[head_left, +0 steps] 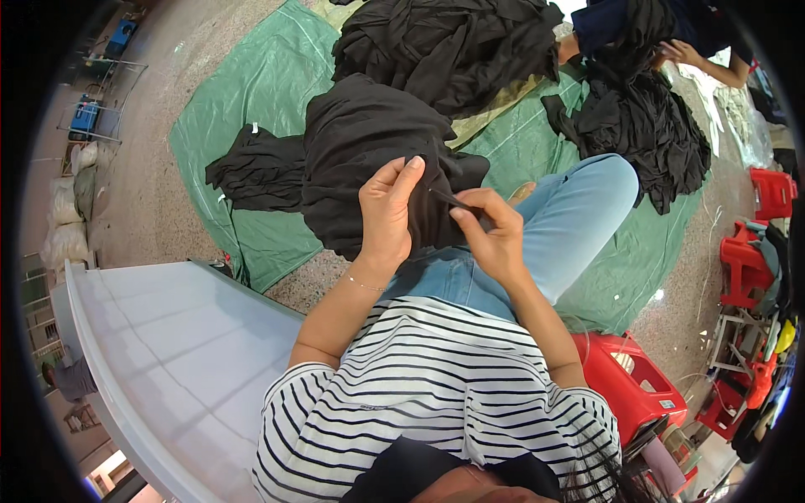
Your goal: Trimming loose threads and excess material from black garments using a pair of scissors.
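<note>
A black garment (pixel 360 126) lies bunched across my lap, its folds spreading to the left. My left hand (pixel 387 211) is closed, thumb and fingers pinching the dark cloth near the middle of the bundle. To its right, my right hand (pixel 495 236) pinches a slim dark strip (pixel 450 199) between thumb and forefinger; whether this is a cloth edge or a small tool cannot be made out. The two hands are a short way apart. Another piece of black clothing (pixel 256 172) with a small white label trails off to the left.
Green sheeting (pixel 251 84) covers the floor, bearing large black clothing heaps (pixel 444 50). Another person's hand (pixel 681 54) touches a black pile (pixel 641 134) at the upper right. A white table or panel (pixel 184 352) stands at my left, a red stool (pixel 625 377) at my right.
</note>
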Available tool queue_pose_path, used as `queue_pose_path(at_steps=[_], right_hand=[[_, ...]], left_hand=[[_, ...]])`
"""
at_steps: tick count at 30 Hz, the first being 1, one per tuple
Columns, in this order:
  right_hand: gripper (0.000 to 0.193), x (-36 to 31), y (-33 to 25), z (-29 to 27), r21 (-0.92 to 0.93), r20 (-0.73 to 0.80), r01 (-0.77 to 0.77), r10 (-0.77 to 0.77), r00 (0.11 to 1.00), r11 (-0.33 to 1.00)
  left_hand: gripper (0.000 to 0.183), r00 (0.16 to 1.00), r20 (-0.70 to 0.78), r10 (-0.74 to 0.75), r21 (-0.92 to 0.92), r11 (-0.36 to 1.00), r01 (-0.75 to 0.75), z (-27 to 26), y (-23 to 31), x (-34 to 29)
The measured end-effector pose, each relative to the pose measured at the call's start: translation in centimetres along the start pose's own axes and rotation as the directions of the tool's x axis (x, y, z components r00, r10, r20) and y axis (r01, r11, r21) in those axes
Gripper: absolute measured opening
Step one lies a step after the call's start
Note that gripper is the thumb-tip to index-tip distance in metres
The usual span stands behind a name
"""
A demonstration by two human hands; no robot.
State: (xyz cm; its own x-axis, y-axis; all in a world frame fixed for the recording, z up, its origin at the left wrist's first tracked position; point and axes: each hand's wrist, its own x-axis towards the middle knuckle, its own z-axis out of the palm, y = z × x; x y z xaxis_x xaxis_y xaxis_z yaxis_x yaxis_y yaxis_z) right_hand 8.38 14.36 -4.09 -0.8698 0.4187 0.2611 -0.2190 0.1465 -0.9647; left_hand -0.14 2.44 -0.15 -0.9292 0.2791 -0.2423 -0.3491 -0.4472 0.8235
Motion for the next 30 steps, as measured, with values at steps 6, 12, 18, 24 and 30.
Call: queue_pose_path(at_steps=[6, 12, 18, 24, 30], right_hand=[[0.016, -0.2, -4.4, -1.2, -0.344, 0.035, 0.184, -0.183, 0.982, 0.921], [0.024, -1.3, -4.1, -1.2, -0.502, 0.04, 0.288, -0.311, 0.95, 0.816], [0.025, -2.0, -3.3, -0.8, -0.451, 0.021, 0.291, -0.315, 0.949, 0.844], [0.026, -2.1, -3.0, -0.7, -0.435, 0.042, 0.296, -0.309, 0.95, 0.851], [0.023, -2.3, -3.0, -1.0, -0.377, 0.071, 0.209, -0.197, 0.978, 0.902]], left_hand=[[0.009, 0.966, 0.163, 0.199, 0.476, 0.842, -0.254, 1.1, 0.2, -0.4], [0.01, 0.878, 0.473, -0.077, 0.579, 0.778, -0.244, -0.6, 1.0, -0.4], [0.011, 0.845, 0.402, -0.354, 0.651, 0.759, 0.008, -1.1, 2.6, -0.7], [0.014, 0.855, 0.431, -0.288, 0.675, 0.732, -0.093, -2.8, 0.9, -0.9], [0.013, 0.854, 0.494, -0.16, 0.687, 0.674, -0.271, -3.3, 0.4, -2.3]])
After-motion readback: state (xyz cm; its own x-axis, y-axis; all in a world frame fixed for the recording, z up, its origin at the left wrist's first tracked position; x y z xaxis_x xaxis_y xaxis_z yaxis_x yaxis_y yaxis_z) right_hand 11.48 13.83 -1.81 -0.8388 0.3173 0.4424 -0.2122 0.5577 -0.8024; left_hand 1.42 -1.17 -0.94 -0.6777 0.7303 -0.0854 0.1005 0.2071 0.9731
